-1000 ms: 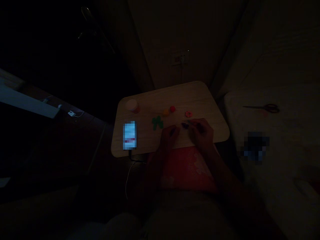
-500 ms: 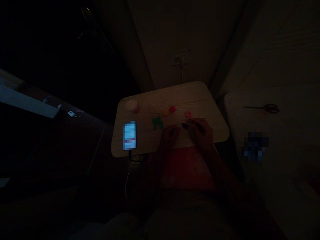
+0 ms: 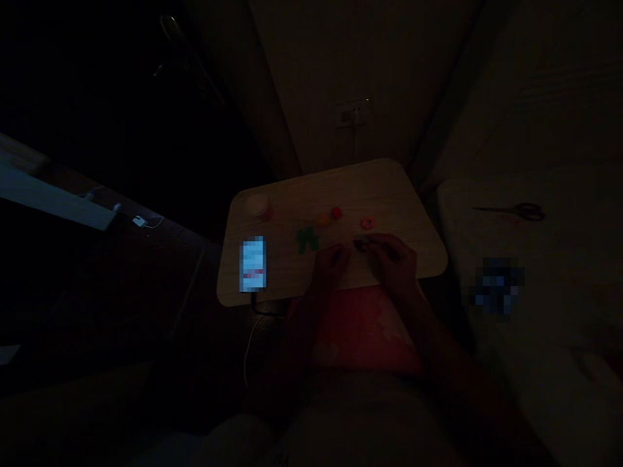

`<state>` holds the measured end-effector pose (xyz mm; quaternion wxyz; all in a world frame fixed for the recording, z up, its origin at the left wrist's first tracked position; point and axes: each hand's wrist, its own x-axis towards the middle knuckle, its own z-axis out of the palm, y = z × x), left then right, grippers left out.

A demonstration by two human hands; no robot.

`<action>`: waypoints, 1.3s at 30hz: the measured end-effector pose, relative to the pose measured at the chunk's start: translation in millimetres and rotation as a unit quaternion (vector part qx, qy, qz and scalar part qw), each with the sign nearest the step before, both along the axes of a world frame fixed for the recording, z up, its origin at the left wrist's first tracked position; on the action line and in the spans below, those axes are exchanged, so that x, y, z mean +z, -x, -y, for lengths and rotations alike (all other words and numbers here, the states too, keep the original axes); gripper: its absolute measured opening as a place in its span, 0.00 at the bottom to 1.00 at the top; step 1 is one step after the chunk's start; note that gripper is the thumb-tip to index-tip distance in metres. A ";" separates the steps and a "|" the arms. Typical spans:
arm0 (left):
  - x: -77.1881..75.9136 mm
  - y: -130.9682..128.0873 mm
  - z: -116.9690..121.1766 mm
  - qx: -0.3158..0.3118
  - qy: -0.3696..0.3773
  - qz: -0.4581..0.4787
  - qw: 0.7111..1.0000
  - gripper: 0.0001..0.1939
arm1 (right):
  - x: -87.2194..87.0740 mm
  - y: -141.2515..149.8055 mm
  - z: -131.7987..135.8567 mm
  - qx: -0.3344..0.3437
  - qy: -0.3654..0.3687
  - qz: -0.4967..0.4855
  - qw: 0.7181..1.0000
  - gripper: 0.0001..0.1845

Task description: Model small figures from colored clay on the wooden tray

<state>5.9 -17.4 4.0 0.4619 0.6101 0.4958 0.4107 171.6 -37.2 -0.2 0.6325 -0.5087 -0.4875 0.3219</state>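
Pale-topped tub [image 3: 259, 206], contents unclear, right hand [image 3: 395, 258] beside dark piece [image 3: 360, 245]

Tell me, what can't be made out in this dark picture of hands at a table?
All in the head view:
- Screen: its content, pixelated.
- Dark bundle at right: what it is, pixelated.
- Left hand: whether it holds anything; curled fingers and gloom hide this.
- Dark piece by the right hand: its shape, too small and dim.
- Pale beam: its far end, cut off by the left edge.
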 end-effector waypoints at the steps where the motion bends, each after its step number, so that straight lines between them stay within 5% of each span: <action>1: -0.3 0.2 -0.2 -0.005 -0.002 -0.001 1.000 0.20 | 2.0 0.5 0.3 0.000 0.000 0.002 1.000 0.06; 14: 3.4 -0.4 0.5 0.000 0.000 -0.002 1.000 0.20 | -5.5 -2.7 -0.6 -0.007 0.028 0.040 0.999 0.10; 32: 4.2 -0.6 1.2 0.000 0.003 0.004 1.000 0.20 | -5.7 1.4 1.5 -0.032 0.086 -0.029 0.995 0.14; 39: 3.9 -0.2 1.4 0.000 0.010 0.003 1.000 0.21 | -1.9 2.2 1.5 -0.013 0.082 -0.030 0.996 0.10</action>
